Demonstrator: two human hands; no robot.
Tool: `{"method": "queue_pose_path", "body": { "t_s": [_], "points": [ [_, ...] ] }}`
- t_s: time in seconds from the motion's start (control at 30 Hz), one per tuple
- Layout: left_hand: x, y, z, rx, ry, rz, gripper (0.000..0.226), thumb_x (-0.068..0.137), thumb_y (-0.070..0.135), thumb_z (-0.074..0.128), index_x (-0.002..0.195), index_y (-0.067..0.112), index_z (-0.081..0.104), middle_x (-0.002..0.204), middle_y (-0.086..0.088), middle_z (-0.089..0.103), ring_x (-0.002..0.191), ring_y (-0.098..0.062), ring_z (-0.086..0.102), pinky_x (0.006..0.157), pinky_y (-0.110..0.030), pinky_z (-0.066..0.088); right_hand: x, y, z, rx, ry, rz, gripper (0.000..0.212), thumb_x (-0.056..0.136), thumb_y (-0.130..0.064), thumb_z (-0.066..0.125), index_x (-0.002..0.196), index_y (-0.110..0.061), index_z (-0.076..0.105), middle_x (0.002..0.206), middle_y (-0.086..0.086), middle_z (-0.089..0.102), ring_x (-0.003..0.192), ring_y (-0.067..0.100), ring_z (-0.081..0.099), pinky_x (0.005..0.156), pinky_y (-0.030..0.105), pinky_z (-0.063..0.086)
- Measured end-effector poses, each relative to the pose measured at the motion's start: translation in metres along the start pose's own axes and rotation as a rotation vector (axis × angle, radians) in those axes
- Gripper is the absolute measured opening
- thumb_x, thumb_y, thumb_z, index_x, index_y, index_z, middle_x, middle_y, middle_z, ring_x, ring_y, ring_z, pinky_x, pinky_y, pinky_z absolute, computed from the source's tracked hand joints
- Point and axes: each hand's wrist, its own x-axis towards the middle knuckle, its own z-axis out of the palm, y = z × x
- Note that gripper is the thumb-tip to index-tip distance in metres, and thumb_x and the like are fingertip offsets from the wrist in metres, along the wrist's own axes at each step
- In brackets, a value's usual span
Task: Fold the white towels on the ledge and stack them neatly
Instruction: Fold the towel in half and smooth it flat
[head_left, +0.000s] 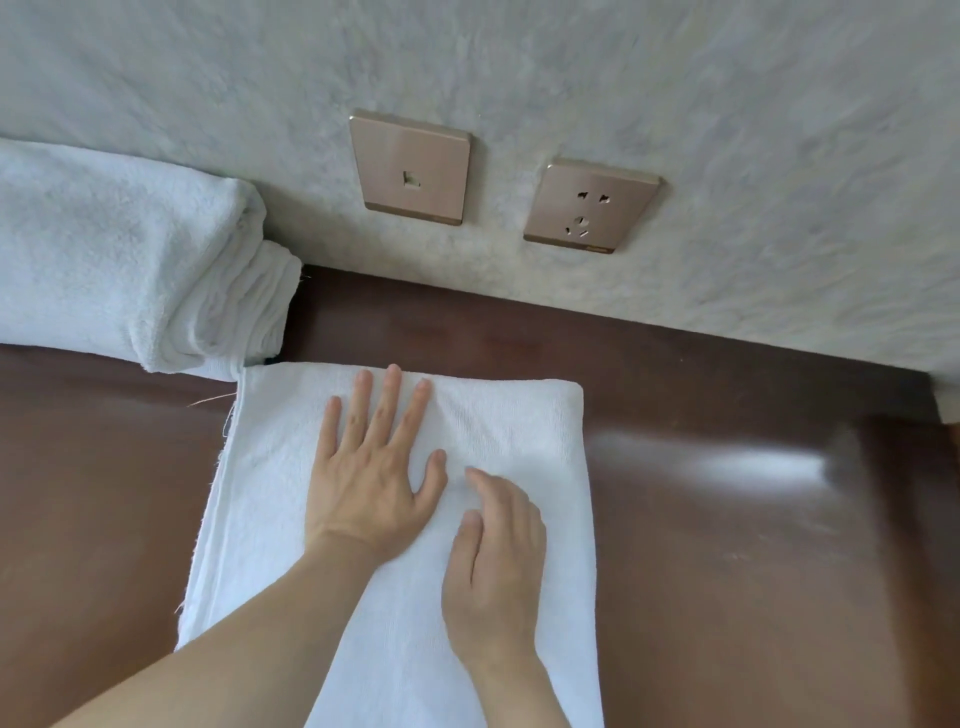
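A white towel (498, 431), folded into a long strip, lies on the dark brown worktop (753, 545), running from the near edge of the view up toward the wall side, its far folded end stopping short of the back edge. The left hand (371, 467) lies flat on the towel's far half, palm down, fingers straight and spread wide, the fingertips reaching almost to the far fold. The right hand (493, 561) rests on the same towel just beside and nearer than the left, toward the strip's right side; its fingers are loosely bent, with the index fingertip touching the cloth close to the left thumb, and it grips nothing. Both forearms cross the towel's near part. The towel's left long edge shows layered, slightly frayed hems, while its right edge is a clean fold. At the worktop's back left corner, against the wall, sits a stack of folded towels (119, 260), its near right corner just touching the far left corner of the strip. On the pale textured wall (727, 130) above the back edge are two bronze-coloured plates side by side: a data socket plate (410, 169) and a power outlet (592, 207).
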Motion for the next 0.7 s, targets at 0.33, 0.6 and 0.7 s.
{"method": "queue_pose_path", "body": {
  "t_s": [0.33,0.6,0.7],
  "points": [
    [0.002,-0.001,0.001,-0.001,0.001,0.022,0.069,0.098,0.054,0.020,0.161,0.029,0.008,0.169,-0.001,0.004,0.156,-0.026,0.002,0.125,-0.050,0.006,0.119,0.063,-0.019,-0.556,-0.231,0.005,0.067,0.100,-0.059,0.018,0.159,-0.028,0.023,0.168,0.006,0.015,0.153,0.033,0.015,0.123,0.055,0.014],
    [0.001,-0.001,-0.001,-0.018,-0.002,0.008,0.071,0.096,0.054,0.021,0.161,0.030,0.008,0.169,-0.001,0.003,0.156,-0.025,0.000,0.125,-0.048,0.003,0.059,0.028,-0.003,-0.531,-0.255,-0.213,0.064,0.104,-0.053,0.023,0.161,-0.024,0.016,0.169,0.004,0.005,0.156,0.025,0.000,0.123,0.056,0.007],
    [0.001,0.000,-0.003,-0.026,-0.009,0.014,0.071,0.096,0.055,0.021,0.161,0.030,0.008,0.169,-0.001,0.003,0.156,-0.025,-0.001,0.125,-0.047,0.001,0.057,0.042,-0.004,-0.527,-0.272,-0.269,0.063,0.103,-0.055,0.028,0.160,-0.028,0.022,0.168,0.004,0.010,0.156,0.023,0.004,0.124,0.053,0.012]
  ]
}}
